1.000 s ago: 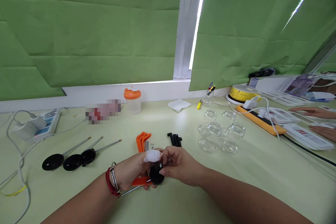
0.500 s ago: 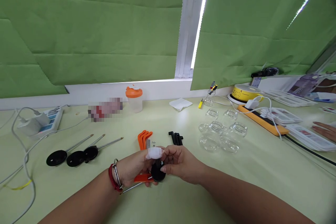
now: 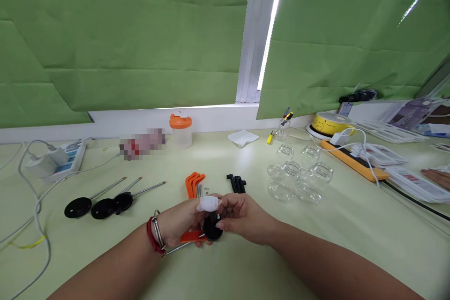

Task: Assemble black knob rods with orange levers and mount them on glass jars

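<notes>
My left hand [image 3: 190, 220], with white tape round its thumb, is closed on a black round lid-like part [image 3: 213, 230] fitted with a thin metal rod [image 3: 177, 247] and an orange lever [image 3: 193, 235]. From the right, my right hand [image 3: 242, 218] pinches the edge of that same part, thumb beside a small metal fastener [image 3: 218, 217]. Curved orange levers [image 3: 193, 185] and short metal pins [image 3: 199, 191] lie just beyond my hands. Black plastic pieces [image 3: 237, 183] rest to their right. Further left lie three black round parts with rods [image 3: 111, 205].
Several clear glass jars [image 3: 291, 171] stand on the right. Behind them, screwdrivers [image 3: 285, 119] lean in a small jar. An orange power strip [image 3: 351, 160], cables and a white power strip [image 3: 72, 161] are around. A cup with orange lid [image 3: 181, 131] stands at the back. Another person's hand [image 3: 436, 177] shows far right.
The view has shifted slightly. Both hands keep the same hold on the black round part, with almost no visible movement.
</notes>
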`<state>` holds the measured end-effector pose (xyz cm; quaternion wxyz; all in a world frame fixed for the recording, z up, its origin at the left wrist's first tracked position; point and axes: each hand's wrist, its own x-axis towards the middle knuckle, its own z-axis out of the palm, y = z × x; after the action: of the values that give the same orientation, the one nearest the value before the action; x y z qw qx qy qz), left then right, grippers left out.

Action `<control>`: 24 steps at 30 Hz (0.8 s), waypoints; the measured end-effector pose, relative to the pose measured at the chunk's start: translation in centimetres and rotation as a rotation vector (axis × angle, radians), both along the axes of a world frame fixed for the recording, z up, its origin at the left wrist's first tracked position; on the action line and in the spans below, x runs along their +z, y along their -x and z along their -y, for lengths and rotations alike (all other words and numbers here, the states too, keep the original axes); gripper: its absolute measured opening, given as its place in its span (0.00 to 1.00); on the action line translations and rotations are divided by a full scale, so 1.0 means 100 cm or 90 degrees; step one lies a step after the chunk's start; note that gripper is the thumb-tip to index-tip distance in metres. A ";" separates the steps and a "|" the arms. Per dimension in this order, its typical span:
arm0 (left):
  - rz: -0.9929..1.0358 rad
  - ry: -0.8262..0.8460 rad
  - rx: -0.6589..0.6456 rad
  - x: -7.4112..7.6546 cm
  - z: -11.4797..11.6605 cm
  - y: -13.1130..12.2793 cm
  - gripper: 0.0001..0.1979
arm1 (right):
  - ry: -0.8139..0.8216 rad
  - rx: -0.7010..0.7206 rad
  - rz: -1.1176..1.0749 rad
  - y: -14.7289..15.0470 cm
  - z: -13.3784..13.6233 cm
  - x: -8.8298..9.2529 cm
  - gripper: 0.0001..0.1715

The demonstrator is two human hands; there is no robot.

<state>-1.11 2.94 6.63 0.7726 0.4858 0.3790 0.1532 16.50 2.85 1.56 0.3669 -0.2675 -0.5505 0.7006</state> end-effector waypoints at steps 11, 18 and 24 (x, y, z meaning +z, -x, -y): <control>-0.014 -0.009 -0.010 -0.003 -0.001 0.001 0.23 | 0.012 0.004 -0.012 0.000 0.001 0.003 0.17; -0.018 -0.006 -0.022 -0.004 -0.003 0.002 0.22 | 0.007 -0.005 0.002 0.000 0.002 0.005 0.17; -0.049 0.002 -0.021 -0.004 -0.005 0.002 0.23 | 0.005 -0.014 0.008 0.000 0.001 0.004 0.17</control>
<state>-1.29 3.45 6.28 0.7609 0.4961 0.4004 0.1209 16.50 2.74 1.99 0.3702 -0.2793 -0.5474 0.6967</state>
